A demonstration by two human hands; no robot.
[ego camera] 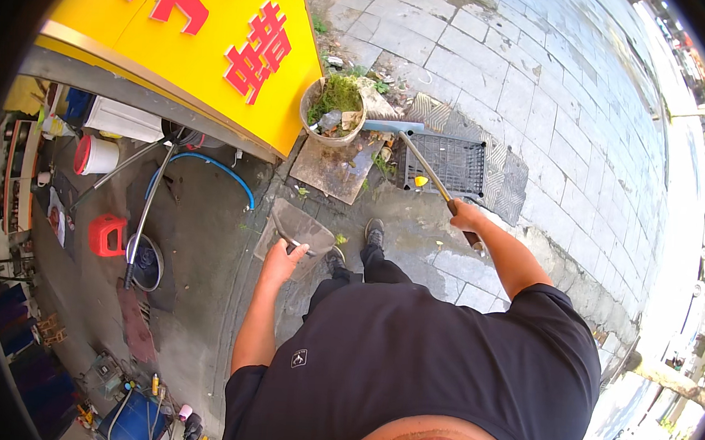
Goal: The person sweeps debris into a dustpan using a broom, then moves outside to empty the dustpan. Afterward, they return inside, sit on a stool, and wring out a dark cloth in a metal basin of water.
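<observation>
My right hand point(468, 217) is closed around the dark grip of a long-handled tool point(428, 169), whose broad blue-grey head lies between a plant bucket and a black plastic crate point(445, 164). My left hand point(285, 261) grips the rim or handle of a translucent dustpan-like scoop point(303, 226), just in front of my shoes. What the scoop contains cannot be told. The round bucket point(359, 136) holds moss, weeds and stone pieces. A small yellow piece point(421, 180) lies at the crate's near edge.
A yellow signboard point(217, 57) with red characters stands at upper left. A flat stone slab point(331, 172) lies below the bucket, and ridged mats point(514, 188) lie by the crate. On the left are a red stool point(106, 234), a metal basin point(156, 267) and a blue hose point(227, 170).
</observation>
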